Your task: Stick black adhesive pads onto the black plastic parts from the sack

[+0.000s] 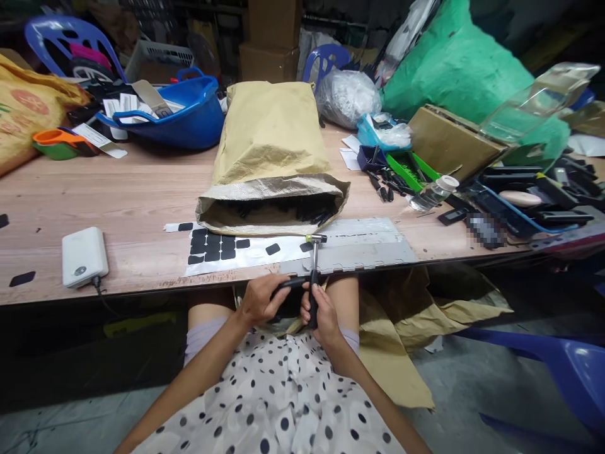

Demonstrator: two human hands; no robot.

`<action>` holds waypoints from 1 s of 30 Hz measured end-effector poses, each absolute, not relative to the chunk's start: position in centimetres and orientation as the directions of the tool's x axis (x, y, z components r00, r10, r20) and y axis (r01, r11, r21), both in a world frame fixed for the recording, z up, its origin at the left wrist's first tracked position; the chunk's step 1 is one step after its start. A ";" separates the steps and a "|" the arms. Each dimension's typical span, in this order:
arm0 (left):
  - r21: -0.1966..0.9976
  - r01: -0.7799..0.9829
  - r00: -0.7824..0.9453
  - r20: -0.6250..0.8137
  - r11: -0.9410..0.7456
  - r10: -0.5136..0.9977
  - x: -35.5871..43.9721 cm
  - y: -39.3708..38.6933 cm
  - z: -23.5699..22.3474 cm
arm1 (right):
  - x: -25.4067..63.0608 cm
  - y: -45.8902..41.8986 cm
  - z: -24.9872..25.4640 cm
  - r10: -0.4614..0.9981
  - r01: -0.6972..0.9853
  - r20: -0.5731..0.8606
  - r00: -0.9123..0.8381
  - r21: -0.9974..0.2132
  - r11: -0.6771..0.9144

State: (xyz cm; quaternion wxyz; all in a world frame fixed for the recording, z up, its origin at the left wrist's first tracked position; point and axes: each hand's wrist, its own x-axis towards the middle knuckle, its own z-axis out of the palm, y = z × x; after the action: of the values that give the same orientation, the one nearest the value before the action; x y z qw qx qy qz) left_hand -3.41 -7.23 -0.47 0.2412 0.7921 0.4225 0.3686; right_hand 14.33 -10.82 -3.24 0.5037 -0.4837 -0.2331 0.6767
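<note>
My right hand (321, 309) is closed around the black handle of a small hammer (315, 258). Its metal head, with a yellowish end, points up over the table's front edge. Close beside it, my left hand (262, 299) grips a slim black piece (289, 284) whose tip reaches toward the hammer's handle; its exact kind is unclear. Just beyond the hands lies a grey metal plate (363, 253), next to a white sheet of black stickers (212, 246). Behind these, a large tan paper sack (274, 139) lies with its mouth facing me and many black pieces inside.
A white power bank (85, 257) with a cable sits at the left edge. Farther back is a blue basin (189, 113) of small boxes. To the right are a green tray (411, 169), a clear bottle (433, 192) and a blue-rimmed tray of black parts (515, 208).
</note>
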 end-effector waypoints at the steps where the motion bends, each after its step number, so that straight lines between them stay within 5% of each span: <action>1: 0.702 0.514 0.370 0.336 -0.492 0.866 -3.5 -8.3 -1.1 | 14.3 -10.8 -3.3 0.907 -0.461 -0.419 -0.027 -0.800 -0.384; 7: 0.605 0.774 0.294 -0.079 -0.188 0.953 -4.1 -10.3 -3.3 | 14.2 -10.3 -3.3 0.903 -0.479 -0.428 -0.035 -0.786 -0.391; 12: 0.657 0.714 0.250 0.083 -0.242 0.965 -3.3 -8.1 -1.0 | 13.8 -10.1 -3.4 0.906 -0.456 -0.423 -0.011 -0.804 -0.381; 19: 0.609 0.793 -0.240 0.317 -0.003 0.918 -5.0 2.7 2.8 | 13.8 -10.7 -4.9 0.924 -0.420 -0.383 -0.001 -0.838 -0.348; 25: 0.422 0.814 -0.459 0.047 0.399 0.887 -6.6 8.9 2.8 | 14.1 -11.2 -5.8 0.936 -0.380 -0.351 -0.010 -0.864 -0.329; 30: 0.353 0.852 -0.421 0.023 0.387 0.907 -7.3 8.0 2.0 | 14.2 -11.7 -5.7 0.943 -0.358 -0.331 -0.040 -0.876 -0.323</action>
State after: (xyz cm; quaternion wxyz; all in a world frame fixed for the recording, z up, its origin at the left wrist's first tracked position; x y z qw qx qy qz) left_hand -7.33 7.99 2.02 0.0867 0.5309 0.8282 0.1573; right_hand 14.21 -11.65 -5.65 0.4968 -0.4828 -0.3029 0.6544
